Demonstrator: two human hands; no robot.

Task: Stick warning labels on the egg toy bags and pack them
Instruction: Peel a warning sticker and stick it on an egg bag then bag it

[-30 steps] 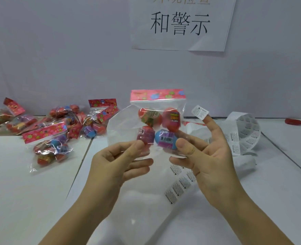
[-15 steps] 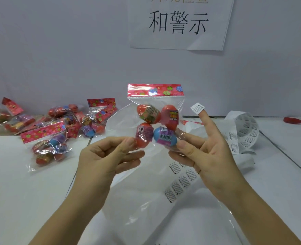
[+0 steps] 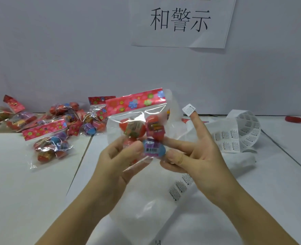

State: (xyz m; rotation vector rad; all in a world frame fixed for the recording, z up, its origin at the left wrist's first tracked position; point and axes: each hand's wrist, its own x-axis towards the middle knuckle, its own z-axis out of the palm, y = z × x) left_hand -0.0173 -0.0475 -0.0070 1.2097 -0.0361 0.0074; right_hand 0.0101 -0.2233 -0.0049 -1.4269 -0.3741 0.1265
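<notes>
I hold a clear egg toy bag [image 3: 139, 119] with a red flowered header upright in front of me; it has several red eggs and one blue egg inside. My left hand [image 3: 118, 163] pinches its lower left part, thumb on a red egg. My right hand [image 3: 195, 160] pinches the lower right by the blue egg, and a small white warning label [image 3: 188, 109] sticks to its raised index fingertip. A larger clear bag [image 3: 146, 209] lies flat under my hands.
A heap of egg toy bags [image 3: 49, 137] lies at the left and back left. A curled white strip of warning labels [image 3: 238, 133] sits at the right, with more labels [image 3: 180, 187] under the clear bag. A red object [image 3: 294, 119] lies far right by the wall.
The bag has tilted, its header now slanting up to the right. My left thumb has closed further onto the eggs. The label stays on my right index fingertip.
</notes>
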